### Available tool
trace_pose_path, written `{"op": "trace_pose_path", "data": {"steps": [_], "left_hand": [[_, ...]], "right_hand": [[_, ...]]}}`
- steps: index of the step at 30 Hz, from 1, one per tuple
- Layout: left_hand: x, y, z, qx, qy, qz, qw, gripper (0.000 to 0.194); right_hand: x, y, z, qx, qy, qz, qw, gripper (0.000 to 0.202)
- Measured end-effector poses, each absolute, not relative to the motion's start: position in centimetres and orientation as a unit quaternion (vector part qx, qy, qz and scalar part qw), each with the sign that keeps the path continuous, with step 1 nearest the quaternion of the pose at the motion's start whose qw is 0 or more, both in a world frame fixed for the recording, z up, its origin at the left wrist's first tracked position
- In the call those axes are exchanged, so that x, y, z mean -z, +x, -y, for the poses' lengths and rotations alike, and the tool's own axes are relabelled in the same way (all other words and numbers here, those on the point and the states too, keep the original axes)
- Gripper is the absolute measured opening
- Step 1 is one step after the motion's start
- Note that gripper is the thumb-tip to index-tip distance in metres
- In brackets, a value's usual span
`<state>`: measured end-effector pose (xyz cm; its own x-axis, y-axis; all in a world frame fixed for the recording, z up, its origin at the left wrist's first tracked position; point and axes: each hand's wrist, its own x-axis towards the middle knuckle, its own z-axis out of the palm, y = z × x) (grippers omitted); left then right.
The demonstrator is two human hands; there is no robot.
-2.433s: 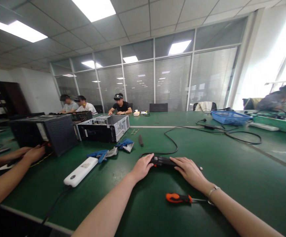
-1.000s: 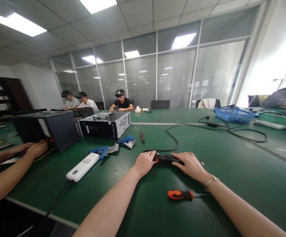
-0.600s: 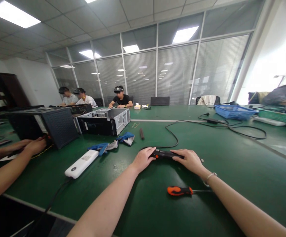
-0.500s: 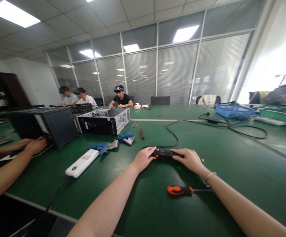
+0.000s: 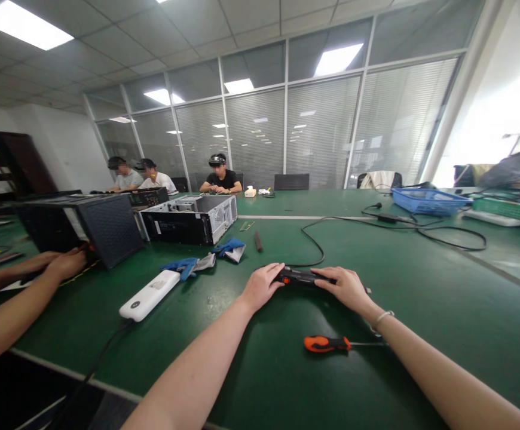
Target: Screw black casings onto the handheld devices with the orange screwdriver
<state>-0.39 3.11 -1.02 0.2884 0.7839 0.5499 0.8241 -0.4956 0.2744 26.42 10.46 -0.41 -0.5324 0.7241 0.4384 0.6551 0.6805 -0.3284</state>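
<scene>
Both hands grip a long black corded tool with an orange button [image 5: 302, 278], held low over the green table [image 5: 260, 364]. My left hand [image 5: 264, 285] is closed around its left end, with the fingertips beside the button. Around the right part is my right hand [image 5: 341, 285], also closed, its thumb and fingers on the black body. A small light-coloured tip pokes out past the right hand. What kind of tool it is, I cannot make out. Nearer to me lies a screwdriver [image 5: 327, 344] with an orange and black handle; my right forearm covers the end of its shaft.
On the left are a white power strip [image 5: 150, 295], blue-grey gloves [image 5: 192, 264], an open computer case [image 5: 179, 227] and a black case [image 5: 116, 233] with a co-worker's hands [image 5: 65, 263] at it. A black cable [image 5: 323, 245] runs right towards a blue basket [image 5: 428, 202]. People sit across the table.
The black tool has turned slightly in my hands, so its orange button faces me more. Across the table, a person's hands have come closer together.
</scene>
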Motion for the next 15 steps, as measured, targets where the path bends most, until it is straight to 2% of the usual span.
{"op": "trace_pose_path", "data": {"steps": [5, 15], "left_hand": [[0.91, -0.43, -2.95, 0.308, -0.806, 0.505, 0.004, 0.06], [0.95, -0.49, -3.13, 0.3, -0.81, 0.505, -0.005, 0.055]], "right_hand": [[0.54, 26.22, -10.26, -0.054, -0.398, 0.868, 0.291, 0.035], [0.18, 26.62, -10.68, -0.081, -0.383, 0.88, 0.269, 0.035]]}}
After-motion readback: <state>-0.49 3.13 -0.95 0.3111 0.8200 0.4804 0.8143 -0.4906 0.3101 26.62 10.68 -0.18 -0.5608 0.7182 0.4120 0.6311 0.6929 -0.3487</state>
